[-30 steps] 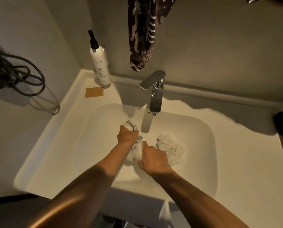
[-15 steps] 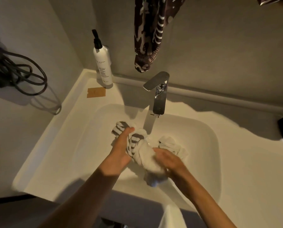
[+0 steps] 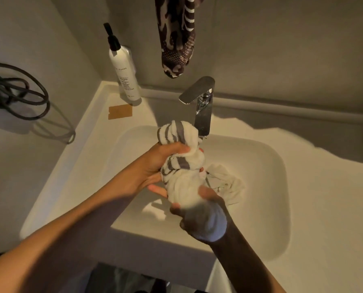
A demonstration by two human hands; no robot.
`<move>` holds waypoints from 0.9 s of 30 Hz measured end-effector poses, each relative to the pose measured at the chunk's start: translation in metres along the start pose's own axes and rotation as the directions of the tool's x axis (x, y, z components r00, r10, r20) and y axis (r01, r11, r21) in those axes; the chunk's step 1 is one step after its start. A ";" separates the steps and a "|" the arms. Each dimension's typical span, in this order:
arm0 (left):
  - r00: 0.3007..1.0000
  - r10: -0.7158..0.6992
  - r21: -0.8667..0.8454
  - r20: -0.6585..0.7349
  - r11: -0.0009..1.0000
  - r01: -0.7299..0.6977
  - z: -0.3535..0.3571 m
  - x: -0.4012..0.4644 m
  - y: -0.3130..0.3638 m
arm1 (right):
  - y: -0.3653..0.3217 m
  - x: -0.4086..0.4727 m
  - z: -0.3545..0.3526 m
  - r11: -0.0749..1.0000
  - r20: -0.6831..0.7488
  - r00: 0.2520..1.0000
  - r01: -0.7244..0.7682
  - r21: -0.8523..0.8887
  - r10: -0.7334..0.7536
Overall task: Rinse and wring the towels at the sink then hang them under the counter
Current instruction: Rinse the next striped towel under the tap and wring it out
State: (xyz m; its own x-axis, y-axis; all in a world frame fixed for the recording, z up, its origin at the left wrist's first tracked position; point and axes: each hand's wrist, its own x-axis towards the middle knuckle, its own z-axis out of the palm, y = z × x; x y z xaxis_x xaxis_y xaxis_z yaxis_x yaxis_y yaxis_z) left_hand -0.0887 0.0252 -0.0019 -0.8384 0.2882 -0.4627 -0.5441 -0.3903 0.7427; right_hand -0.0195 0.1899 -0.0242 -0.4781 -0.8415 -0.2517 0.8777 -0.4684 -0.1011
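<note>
Shadow covers the near end of the striped towel [image 3: 184, 182] and the right hand [image 3: 201, 216] at about 6 o'clock, so that hand's fingers are hard to make out, though they plainly curl round the towel's lower lump. The left hand [image 3: 155, 166], at 9 o'clock of the bundle, grips the twisted middle with its fingers wrapped over the top; the striped end bunches out above it, toward 12 o'clock, just beside the tap [image 3: 199, 106]. The towel is held above the sink [image 3: 267, 187], clear of the basin floor.

In the basin, at 3 o'clock of the bundle, lies a second towel [image 3: 229, 185], white and crumpled, partly hidden behind the held one. Whether water is running from the tap cannot be told.

On the rim at 11 o'clock stands a white pump bottle [image 3: 124, 75], its label too small to read, with a brown tag [image 3: 120, 111] lying flat just in front. A patterned cloth [image 3: 177, 37] hangs at 12 o'clock, cut off by the top edge. Dark cables [image 3: 18, 94] loop at 9 o'clock, cut off at the left edge.
</note>
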 end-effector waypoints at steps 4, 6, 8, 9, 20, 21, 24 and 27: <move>0.996 0.066 0.132 -0.058 0.990 -0.058 0.004 -0.001 0.007 | -0.008 0.007 -0.001 0.952 -0.024 0.987 -0.158 -0.262 0.158; 0.987 0.071 0.192 -0.142 0.980 -0.042 0.006 0.000 0.005 | -0.009 0.010 0.008 0.880 -0.208 0.970 -0.209 -0.426 0.129; 0.975 0.031 0.218 -0.222 0.976 0.018 0.009 0.003 0.001 | -0.008 0.020 0.009 0.760 -0.381 0.924 -0.234 -0.607 -0.020; 0.963 0.005 0.232 -0.270 0.971 0.060 0.010 0.005 -0.002 | -0.007 0.024 0.007 0.675 -0.436 0.891 -0.245 -0.696 -0.126; 0.757 0.098 0.554 -0.646 0.742 0.376 -0.004 0.031 -0.058 | 0.029 0.059 -0.044 0.190 -0.521 0.689 -0.500 -0.845 -0.503; 0.746 0.088 0.541 -0.660 0.744 0.391 -0.008 0.031 -0.064 | 0.033 0.060 -0.052 0.198 -0.528 0.692 -0.502 -0.842 -0.492; 0.727 0.037 0.449 -0.686 0.808 0.382 -0.010 0.023 -0.068 | 0.038 0.058 -0.065 0.165 -0.533 0.708 -0.522 -0.837 -0.464; 0.737 -0.012 0.250 -0.676 0.937 0.243 -0.015 0.017 -0.067 | 0.029 0.043 -0.053 0.171 -0.454 0.770 -0.425 -0.889 -0.449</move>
State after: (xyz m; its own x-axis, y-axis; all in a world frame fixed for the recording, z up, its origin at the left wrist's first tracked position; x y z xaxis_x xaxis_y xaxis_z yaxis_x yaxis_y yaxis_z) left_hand -0.0666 0.0433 -0.0669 -0.6343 -0.3737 -0.6767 -0.7057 -0.0775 0.7043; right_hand -0.0132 0.1542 -0.0886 -0.7469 -0.3155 -0.5853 0.3822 0.5167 -0.7661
